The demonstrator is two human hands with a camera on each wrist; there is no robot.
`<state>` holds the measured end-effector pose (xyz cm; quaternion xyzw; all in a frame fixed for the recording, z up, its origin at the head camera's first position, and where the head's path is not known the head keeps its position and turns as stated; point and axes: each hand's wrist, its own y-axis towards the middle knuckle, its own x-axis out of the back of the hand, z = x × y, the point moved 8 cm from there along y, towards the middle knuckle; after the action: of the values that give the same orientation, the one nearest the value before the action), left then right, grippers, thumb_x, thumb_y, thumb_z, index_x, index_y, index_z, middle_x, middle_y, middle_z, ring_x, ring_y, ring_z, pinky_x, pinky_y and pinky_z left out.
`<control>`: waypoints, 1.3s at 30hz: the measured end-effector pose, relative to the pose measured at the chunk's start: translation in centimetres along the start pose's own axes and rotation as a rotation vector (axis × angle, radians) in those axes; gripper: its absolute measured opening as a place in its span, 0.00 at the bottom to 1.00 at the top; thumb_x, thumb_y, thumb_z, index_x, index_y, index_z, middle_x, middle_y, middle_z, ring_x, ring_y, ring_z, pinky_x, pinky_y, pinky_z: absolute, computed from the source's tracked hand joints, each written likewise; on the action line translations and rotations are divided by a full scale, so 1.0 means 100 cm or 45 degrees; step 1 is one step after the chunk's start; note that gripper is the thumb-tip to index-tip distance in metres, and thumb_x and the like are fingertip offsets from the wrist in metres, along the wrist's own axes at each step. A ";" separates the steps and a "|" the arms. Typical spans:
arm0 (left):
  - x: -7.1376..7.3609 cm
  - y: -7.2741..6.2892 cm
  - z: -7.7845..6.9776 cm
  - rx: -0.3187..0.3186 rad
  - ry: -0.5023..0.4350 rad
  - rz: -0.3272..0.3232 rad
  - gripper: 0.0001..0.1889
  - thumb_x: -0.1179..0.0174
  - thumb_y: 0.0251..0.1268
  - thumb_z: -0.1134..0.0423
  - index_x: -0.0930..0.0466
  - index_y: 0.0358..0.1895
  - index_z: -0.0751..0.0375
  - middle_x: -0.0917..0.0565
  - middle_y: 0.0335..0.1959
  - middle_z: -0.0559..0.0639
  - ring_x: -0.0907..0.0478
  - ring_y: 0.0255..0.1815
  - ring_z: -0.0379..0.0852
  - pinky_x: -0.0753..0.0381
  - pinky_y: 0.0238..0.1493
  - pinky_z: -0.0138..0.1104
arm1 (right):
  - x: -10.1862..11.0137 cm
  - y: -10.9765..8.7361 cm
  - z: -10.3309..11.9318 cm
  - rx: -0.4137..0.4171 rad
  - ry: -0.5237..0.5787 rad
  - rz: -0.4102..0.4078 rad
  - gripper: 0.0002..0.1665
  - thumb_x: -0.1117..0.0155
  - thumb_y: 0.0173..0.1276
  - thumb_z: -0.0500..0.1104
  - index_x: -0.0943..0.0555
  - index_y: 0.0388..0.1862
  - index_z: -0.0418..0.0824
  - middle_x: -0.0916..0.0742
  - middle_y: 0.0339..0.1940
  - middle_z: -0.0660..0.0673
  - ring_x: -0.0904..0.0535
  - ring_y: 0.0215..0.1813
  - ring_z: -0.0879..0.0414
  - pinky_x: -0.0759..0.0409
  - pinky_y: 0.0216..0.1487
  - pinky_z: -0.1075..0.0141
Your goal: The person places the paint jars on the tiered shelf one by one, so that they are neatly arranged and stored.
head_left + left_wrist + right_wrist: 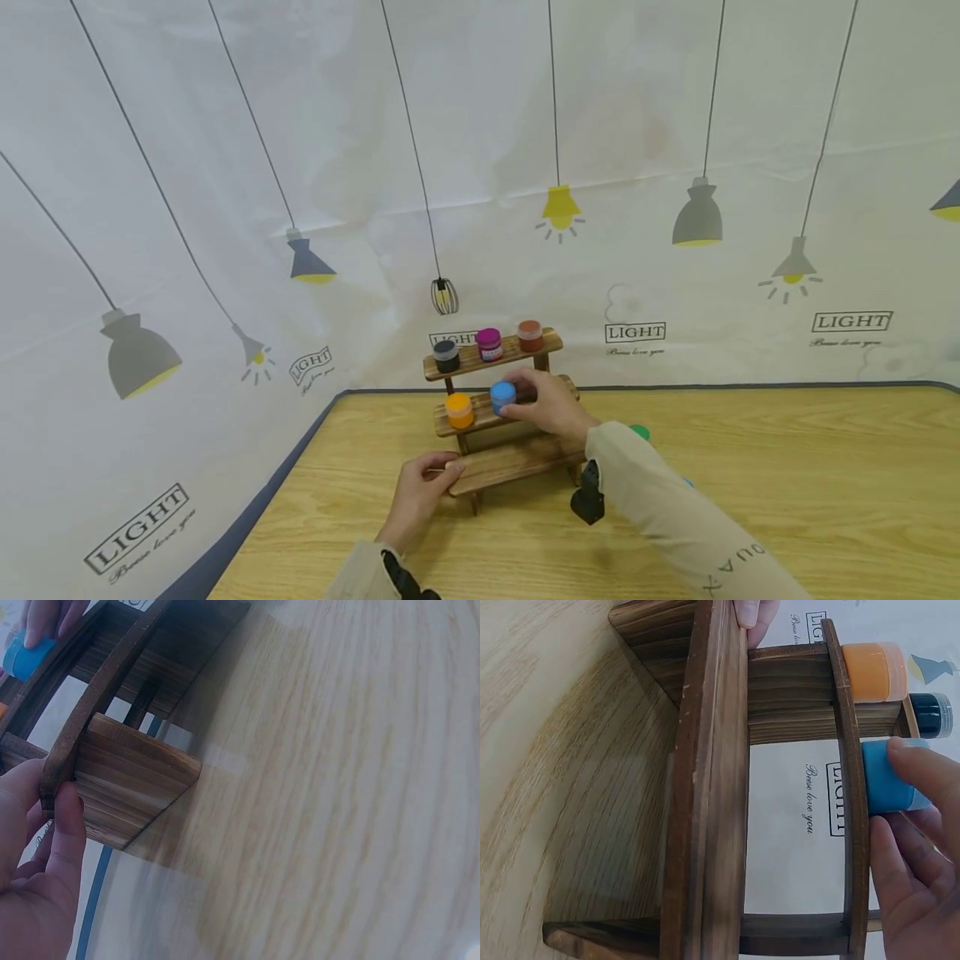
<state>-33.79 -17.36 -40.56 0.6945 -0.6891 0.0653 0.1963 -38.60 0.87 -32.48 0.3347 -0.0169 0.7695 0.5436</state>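
A three-step wooden shelf (517,464) stands on the table near the wall. My right hand (551,406) grips a blue paint jar (502,398) at the middle step, thumb on one side and fingers on the other. In the right wrist view the base of the blue jar (889,780) meets the step. My left hand (423,492) pinches the left end of the lowest step, as the left hand (49,847) shows in its wrist view. Left of the blue jar sits an orange jar (459,410). On the top step stand black (446,356), magenta (489,344) and reddish-brown (529,335) jars.
Behind my right sleeve (660,492) a green lid (640,432) and a bit of blue (688,482) peek out on the wooden table (825,483). A wall sheet (487,167) printed with lamps rises behind the table's back edge.
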 end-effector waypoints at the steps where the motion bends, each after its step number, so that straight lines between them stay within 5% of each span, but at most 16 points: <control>1: 0.000 0.000 0.000 -0.001 0.002 0.001 0.15 0.42 0.58 0.63 0.21 0.43 0.72 0.21 0.42 0.62 0.23 0.32 0.43 0.24 0.30 0.29 | 0.000 0.000 0.000 0.004 0.006 0.005 0.21 0.34 0.55 0.37 0.26 0.48 0.34 0.19 0.40 0.42 0.23 0.43 0.51 0.25 0.45 0.61; 12: -0.002 0.001 0.002 -0.002 -0.011 0.025 0.15 0.42 0.59 0.64 0.22 0.44 0.73 0.21 0.40 0.62 0.23 0.34 0.46 0.25 0.30 0.29 | 0.012 -0.010 0.000 -0.013 0.033 0.103 0.27 0.38 0.58 0.36 0.31 0.56 0.30 0.21 0.48 0.35 0.26 0.51 0.45 0.27 0.48 0.59; 23: -0.002 0.002 0.003 0.016 -0.001 0.013 0.14 0.42 0.58 0.63 0.21 0.43 0.71 0.21 0.39 0.60 0.22 0.33 0.44 0.23 0.30 0.31 | 0.043 -0.018 0.008 0.057 -0.127 0.099 0.25 0.38 0.59 0.38 0.29 0.54 0.31 0.20 0.44 0.36 0.23 0.45 0.46 0.25 0.43 0.59; 39: -0.001 0.003 0.004 0.028 0.025 0.006 0.15 0.42 0.58 0.63 0.22 0.43 0.71 0.20 0.39 0.60 0.23 0.32 0.44 0.24 0.30 0.30 | 0.074 -0.047 0.009 0.146 -0.136 0.090 0.20 0.42 0.62 0.41 0.27 0.52 0.32 0.20 0.42 0.38 0.23 0.42 0.51 0.25 0.42 0.60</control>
<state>-34.12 -17.39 -40.90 0.6943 -0.6880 0.0803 0.1951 -35.53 8.52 -29.46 0.4050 -0.0137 0.7691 0.4943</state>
